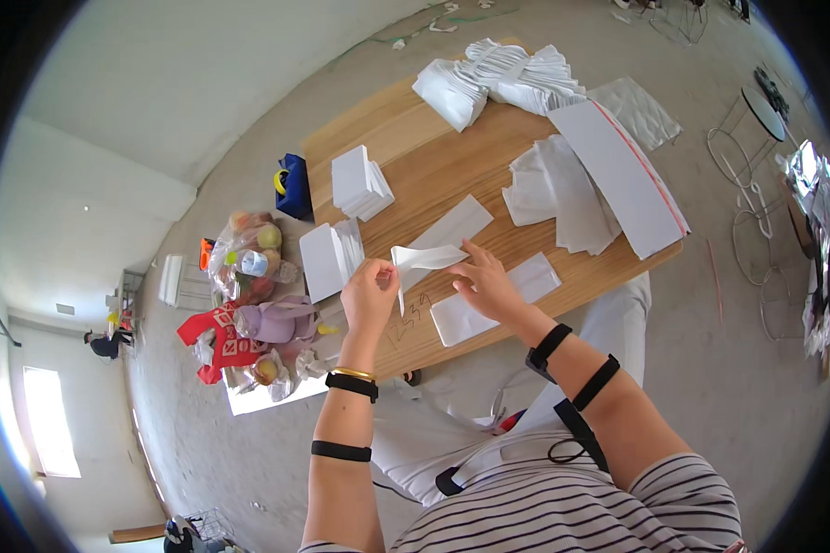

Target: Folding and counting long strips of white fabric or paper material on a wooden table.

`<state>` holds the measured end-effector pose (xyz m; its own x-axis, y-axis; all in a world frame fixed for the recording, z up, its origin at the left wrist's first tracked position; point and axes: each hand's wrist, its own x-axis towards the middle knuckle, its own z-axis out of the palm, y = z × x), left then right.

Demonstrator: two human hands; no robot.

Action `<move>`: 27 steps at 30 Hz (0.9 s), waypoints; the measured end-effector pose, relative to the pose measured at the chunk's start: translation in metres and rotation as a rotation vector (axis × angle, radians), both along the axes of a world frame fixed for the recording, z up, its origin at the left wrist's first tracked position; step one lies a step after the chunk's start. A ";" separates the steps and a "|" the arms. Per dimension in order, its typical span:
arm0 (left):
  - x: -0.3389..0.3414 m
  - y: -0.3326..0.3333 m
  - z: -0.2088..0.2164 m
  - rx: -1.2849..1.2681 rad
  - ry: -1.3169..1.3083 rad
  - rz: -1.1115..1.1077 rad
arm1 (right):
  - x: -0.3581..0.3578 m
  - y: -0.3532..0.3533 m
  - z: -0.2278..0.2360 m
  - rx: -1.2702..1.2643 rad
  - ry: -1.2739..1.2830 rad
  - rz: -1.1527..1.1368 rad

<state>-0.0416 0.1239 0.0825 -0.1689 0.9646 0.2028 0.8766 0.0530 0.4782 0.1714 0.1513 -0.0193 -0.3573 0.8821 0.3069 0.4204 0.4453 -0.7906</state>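
White paper strip (431,257) is lying mid-frame between both hands, long axis running left-right | left hand (369,295) is pinching its left end | right hand (484,281) is gripping the right end, fingers half-open | over wooden bench (415,175).

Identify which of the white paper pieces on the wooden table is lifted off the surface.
The folded white paper strip, pinched between the left hand and the right hand. Every other white sheet and stack lies flat on the table.
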 end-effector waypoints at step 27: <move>-0.041 -0.100 -0.021 0.099 0.116 0.044 | 0.010 -0.075 0.008 -0.904 0.540 0.266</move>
